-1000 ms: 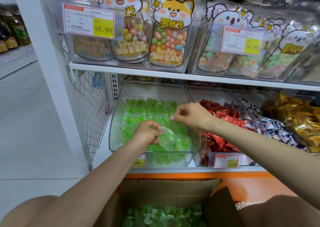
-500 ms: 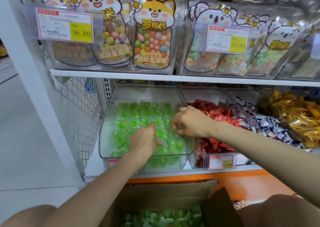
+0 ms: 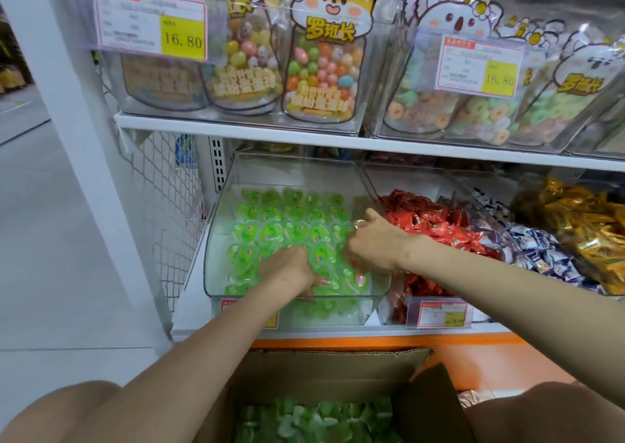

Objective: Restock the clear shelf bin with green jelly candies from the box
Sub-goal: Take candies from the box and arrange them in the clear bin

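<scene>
The clear shelf bin sits on the lower shelf and holds several rows of green jelly candies. Both hands are inside it near the front. My left hand lies palm down on the jellies, fingertips pointing right. My right hand, with a ring on it, reaches in from the right, its fingers pointing down onto the jellies at the front right corner. No jelly is visibly lifted by either hand. Below the shelf stands the open cardboard box with more green jellies inside.
Right of the clear bin are bins of red-wrapped candies, blue-white candies and gold-wrapped candies. The upper shelf carries bagged sweets with price tags. A wire mesh panel and white post stand at the left.
My left hand, which pinched a jelly above the bin, has come down flat onto the jellies. My right hand dropped from mid-bin to the front right corner. The camera moved closer.
</scene>
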Available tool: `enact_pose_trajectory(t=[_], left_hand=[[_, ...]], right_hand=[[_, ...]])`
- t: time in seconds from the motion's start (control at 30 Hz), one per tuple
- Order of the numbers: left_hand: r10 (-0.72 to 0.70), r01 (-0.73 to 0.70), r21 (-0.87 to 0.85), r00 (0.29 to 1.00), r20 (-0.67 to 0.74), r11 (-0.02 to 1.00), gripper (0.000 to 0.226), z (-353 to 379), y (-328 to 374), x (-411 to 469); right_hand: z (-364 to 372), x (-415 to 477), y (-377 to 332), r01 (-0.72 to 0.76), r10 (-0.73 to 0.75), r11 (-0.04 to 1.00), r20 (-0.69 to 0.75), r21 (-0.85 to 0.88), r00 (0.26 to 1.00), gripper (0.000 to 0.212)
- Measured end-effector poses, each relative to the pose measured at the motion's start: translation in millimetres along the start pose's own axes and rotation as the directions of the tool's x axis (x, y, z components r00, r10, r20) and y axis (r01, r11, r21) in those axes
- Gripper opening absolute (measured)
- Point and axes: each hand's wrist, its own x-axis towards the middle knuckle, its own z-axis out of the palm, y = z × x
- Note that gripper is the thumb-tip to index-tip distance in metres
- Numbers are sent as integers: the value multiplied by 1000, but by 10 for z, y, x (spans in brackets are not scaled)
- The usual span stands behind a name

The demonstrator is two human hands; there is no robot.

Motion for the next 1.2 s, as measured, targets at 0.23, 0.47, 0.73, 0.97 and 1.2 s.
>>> enact_pose_trajectory(t=[0.23,0.47,0.73,0.97,1.2], left_hand=[[-15,16,17,999,-43,1000,40,13,29,-20],[51,-49,17,987,-151,999,45,-131,-54,-231],[521,-616,-123,742,-423,778,12,-60,-227,-950],[426,-431,-15,883,196,902,30,1170,-649,-873],[-11,-11,31,765,643,999,78,2504,-1282,-789]], right_hand=[[49,60,-50,-30,29,989,-13,-147,1000,15],[-91,-188,-30,-55,52,998,-138,-21,989,29],[242,-979,-489,244,87,756,-463,608,882,14],[1473,-769,-1243,-27,-41,641,69,767,997,41],[2607,-611,-1955,-264,-322,509,466,819,824,78]])
